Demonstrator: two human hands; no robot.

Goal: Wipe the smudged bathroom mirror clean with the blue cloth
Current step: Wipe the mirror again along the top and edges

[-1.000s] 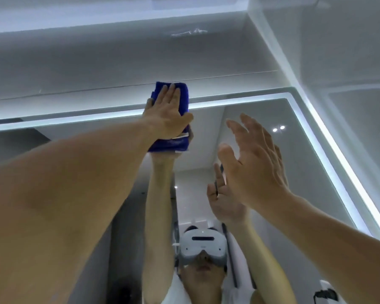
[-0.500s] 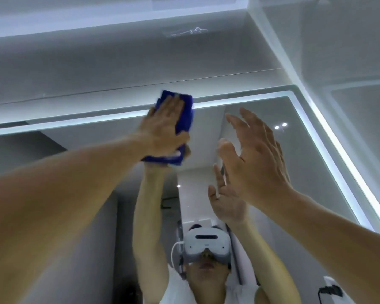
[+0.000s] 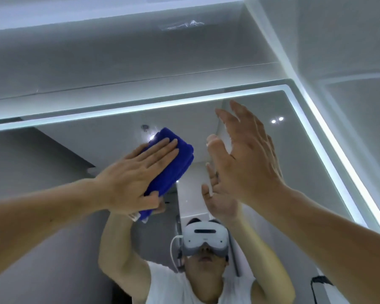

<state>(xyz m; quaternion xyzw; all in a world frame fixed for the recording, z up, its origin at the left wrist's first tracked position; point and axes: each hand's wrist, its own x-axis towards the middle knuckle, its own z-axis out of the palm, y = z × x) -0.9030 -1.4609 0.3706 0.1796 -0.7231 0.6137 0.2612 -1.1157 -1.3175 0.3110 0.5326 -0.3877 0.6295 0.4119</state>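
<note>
The bathroom mirror [image 3: 294, 137] fills the view, framed by a lit white strip along its top and right edges. A folded blue cloth [image 3: 173, 163] lies flat against the glass below the top edge, left of centre. My left hand [image 3: 136, 178] presses it to the mirror with straight fingers spread over it, thumb under its lower edge. My right hand [image 3: 246, 161] is raised beside it, fingers straight and spread, palm toward the glass and holding nothing; I cannot tell whether it touches the mirror.
Grey wall panels [image 3: 140, 58] rise above the mirror, and a side wall [image 3: 360, 84] meets it at the right corner. The glass reflects a person in a white headset, both raised arms and ceiling lights.
My left hand has slid the blue cloth down from the mirror's lit top edge and turned it to the right. My right hand stays raised in about the same place.
</note>
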